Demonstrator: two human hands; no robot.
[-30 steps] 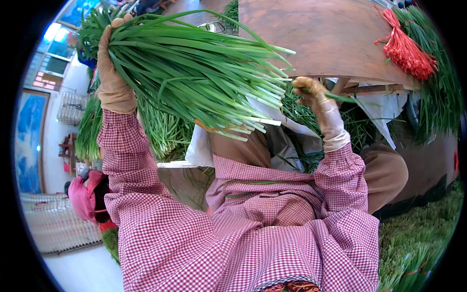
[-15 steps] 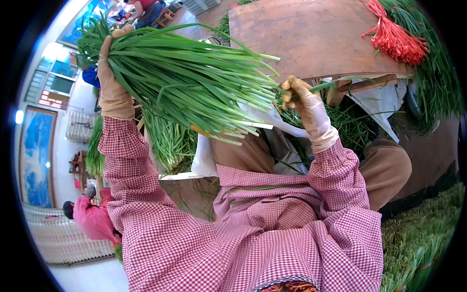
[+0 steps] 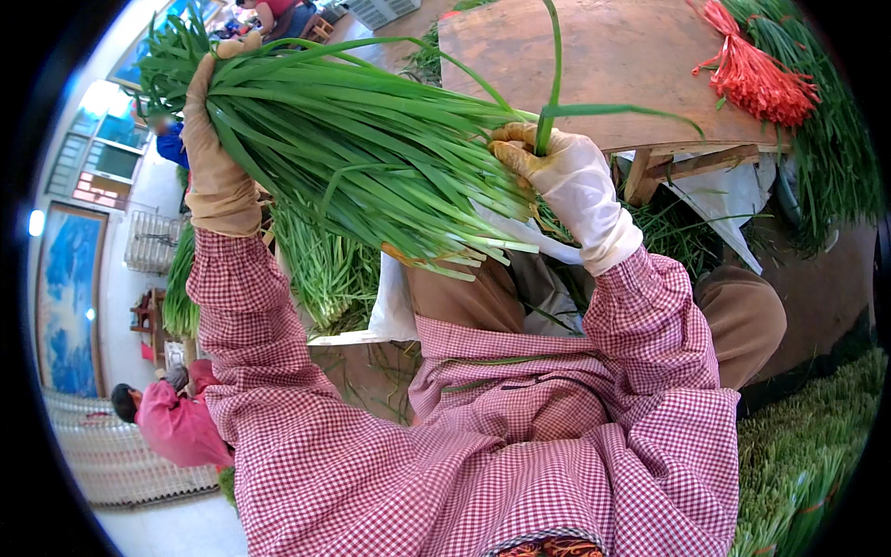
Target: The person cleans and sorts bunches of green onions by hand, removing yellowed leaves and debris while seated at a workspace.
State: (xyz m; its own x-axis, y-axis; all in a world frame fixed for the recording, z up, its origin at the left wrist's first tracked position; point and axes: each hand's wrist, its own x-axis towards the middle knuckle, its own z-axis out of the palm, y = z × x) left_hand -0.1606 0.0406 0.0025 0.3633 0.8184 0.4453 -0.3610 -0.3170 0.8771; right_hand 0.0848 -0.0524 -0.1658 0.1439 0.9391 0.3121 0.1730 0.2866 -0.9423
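Note:
My left hand (image 3: 206,135), in a beige glove, grips the top-left part of a large bunch of long green leaves with pale stem ends (image 3: 353,148), which stretches sideways in front of me. My right hand (image 3: 566,186), in a pale glove with stained fingertips, is closed at the bunch's pale right end, pinching a loose green leaf (image 3: 553,65) that sticks up from it. Whether it also holds some stems of the bunch is hard to tell. More loose greens (image 3: 320,288) lie beneath the bunch, and my checked sleeves reach up from the lower edge.
A wooden tabletop (image 3: 622,65) stands ahead, carrying red ties (image 3: 761,88) beside long greens (image 3: 826,186). A white sheet (image 3: 715,213) hangs below it. More greens (image 3: 807,464) fill the lower right. A co-worker in pink (image 3: 176,418) bends at left; another person (image 3: 278,19) sits at the back.
My right hand has moved left and up onto the bunch's stem ends, and the leaf in its fingers now points upward. The pink-clad co-worker has shifted. The view has turned slightly.

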